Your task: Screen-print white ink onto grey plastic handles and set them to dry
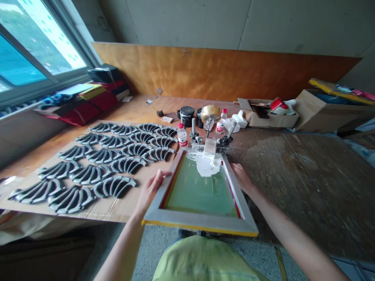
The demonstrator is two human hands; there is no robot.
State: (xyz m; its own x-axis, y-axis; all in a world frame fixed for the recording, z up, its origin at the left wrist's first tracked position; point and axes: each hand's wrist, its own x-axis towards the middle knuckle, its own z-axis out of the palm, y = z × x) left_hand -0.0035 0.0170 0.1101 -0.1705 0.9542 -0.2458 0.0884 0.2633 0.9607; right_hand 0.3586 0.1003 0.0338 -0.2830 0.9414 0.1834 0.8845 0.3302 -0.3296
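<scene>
A wooden-framed printing screen (241, 201) with green mesh is tilted up towards me, hinged on a metal clamp (209, 142) at its far end. White ink (206, 164) is smeared near the top of the mesh. My left hand (150, 187) grips the frame's left rail, fingers curled over its edge. My right hand (241, 177) holds the right rail, fingers partly hidden behind it.
Rows of several dark curved pieces (99, 168) lie on cardboard at the left. Small bottles (182, 136), black jars (186, 115) and a tape roll (210, 112) stand behind the clamp. Cardboard boxes (268, 115) sit at the back right, stacked fabrics (84, 103) under the window.
</scene>
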